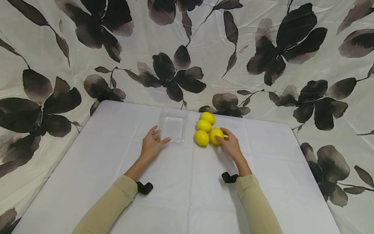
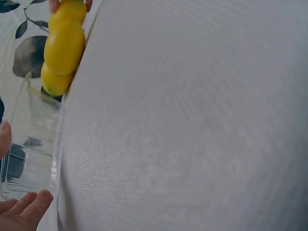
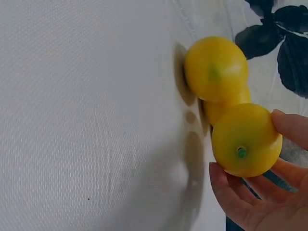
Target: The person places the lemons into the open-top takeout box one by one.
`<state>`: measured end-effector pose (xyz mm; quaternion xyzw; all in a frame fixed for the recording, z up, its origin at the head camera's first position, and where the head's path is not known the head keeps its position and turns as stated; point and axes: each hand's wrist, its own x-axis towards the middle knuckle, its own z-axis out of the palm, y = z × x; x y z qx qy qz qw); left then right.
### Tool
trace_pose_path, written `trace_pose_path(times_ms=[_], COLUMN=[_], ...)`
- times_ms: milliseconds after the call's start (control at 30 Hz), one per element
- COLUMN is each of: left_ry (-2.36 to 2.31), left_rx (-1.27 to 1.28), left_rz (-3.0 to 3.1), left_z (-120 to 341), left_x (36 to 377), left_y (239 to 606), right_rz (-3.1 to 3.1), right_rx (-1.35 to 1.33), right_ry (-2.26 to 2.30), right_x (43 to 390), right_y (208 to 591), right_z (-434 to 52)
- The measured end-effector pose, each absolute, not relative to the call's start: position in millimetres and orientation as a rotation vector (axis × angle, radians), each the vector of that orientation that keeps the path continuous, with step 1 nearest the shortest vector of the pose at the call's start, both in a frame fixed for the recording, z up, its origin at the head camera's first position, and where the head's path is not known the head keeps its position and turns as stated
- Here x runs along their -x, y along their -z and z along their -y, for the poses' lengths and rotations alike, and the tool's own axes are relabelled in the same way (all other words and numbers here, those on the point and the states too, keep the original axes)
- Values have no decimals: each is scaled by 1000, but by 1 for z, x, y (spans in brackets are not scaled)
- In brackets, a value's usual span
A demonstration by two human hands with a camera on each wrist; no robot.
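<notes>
My right hand (image 1: 230,145) grasps a lemon (image 1: 216,136) (its green stem end shows only from the wrist); my left hand (image 1: 151,145), fingers relaxed, touches the clear tray (image 1: 173,127) at its 7 o'clock corner.

Both arms reached forward from the near edge, sleeves beige and drawn to the wrists, a black strap at each wrist. Left hand (image 1: 152,144) lay low and forward, palm down, fingers straight and loosely spread, thumb angled out to its right; it gripped nothing. In the left wrist view only the fingertips (image 2: 29,204) showed at the lower corner. Right hand (image 1: 230,143) was turned inward, wrist bent slightly left, fingers and thumb curled in a grasp. The right wrist view showed the thumb (image 3: 231,192) below and the fingers (image 3: 291,127) above, closed around what it held.
</notes>
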<state>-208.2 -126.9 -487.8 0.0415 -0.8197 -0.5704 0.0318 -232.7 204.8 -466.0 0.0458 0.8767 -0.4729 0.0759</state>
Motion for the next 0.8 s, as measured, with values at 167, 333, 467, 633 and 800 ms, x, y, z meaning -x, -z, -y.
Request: trace_pose_path(times_ms=[167, 333, 467, 633, 800], left_ry=[1753, 1756, 1750, 1735, 1719], left_rx=[-137, -139, -146, -166, -184], left_rz=[2530, 2521, 2518, 2524, 2518], left_z=[126, 126, 128, 128, 125], left_x=[209, 207, 205, 203, 201], left_y=[489, 486, 483, 484, 486], right_rz=[-2620, -2603, -2588, -2572, -2555], right_rx=[-138, -94, -59, 5, 46], right_ry=[1444, 1510, 1556, 1600, 1609], right_x=[233, 235, 238, 242, 246], right_y=[463, 457, 450, 443, 435], right_z=[-204, -200, -191, -179, -164])
